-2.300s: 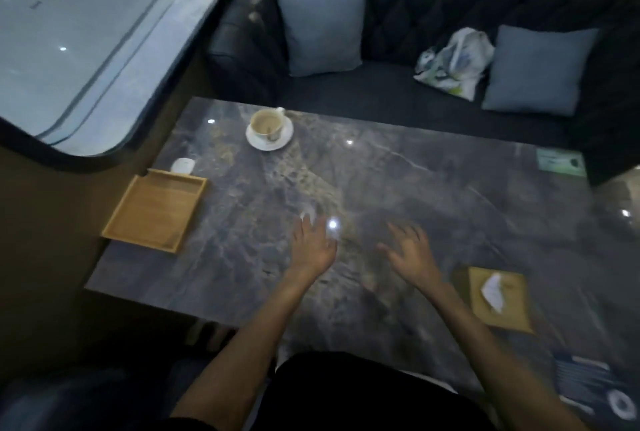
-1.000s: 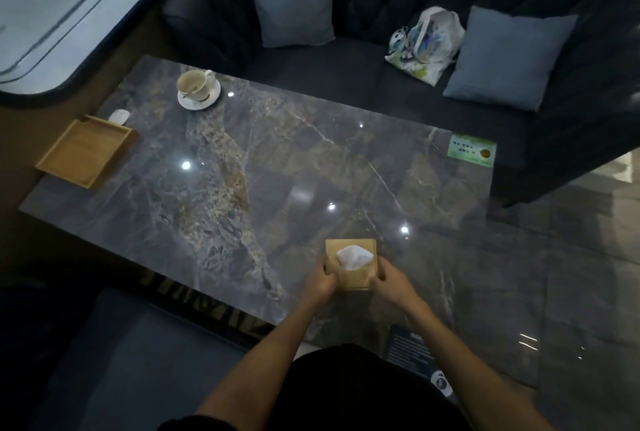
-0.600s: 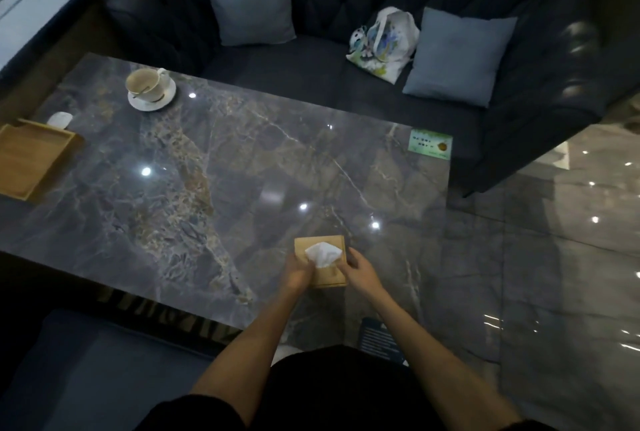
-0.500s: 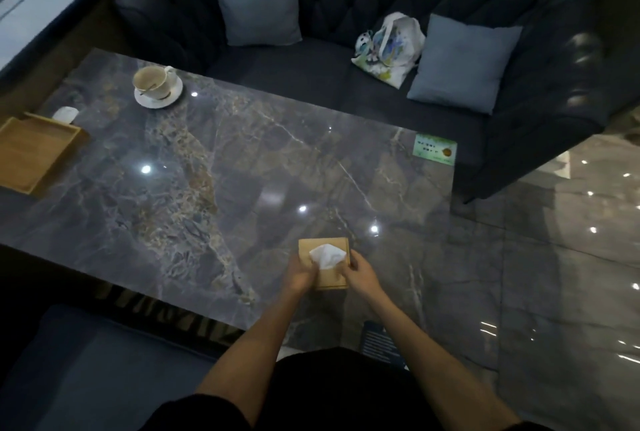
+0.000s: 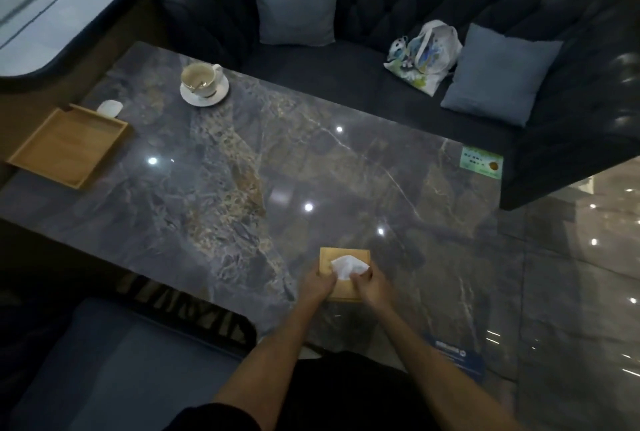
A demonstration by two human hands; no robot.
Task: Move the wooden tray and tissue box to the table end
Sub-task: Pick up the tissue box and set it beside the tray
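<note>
Wooden tissue box (image 5: 343, 259) on the near right part of the marble table (image 5: 277, 167), gripped from both sides: left hand (image 5: 317, 283) clamped on its left wall, right hand (image 5: 370, 287) on its right wall, fingers (image 5: 360, 278) curled over the top edge beside the white tissue (image 5: 348, 266). Wooden tray (image 5: 69, 145) well apart at the far left end, overhanging the edge. Cup on saucer (image 5: 203, 82) near the far side.

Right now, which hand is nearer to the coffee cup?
Left. The left hand grips the tissue box on the side facing the coffee cup; the right hand holds the box's other side, farther away.
</note>
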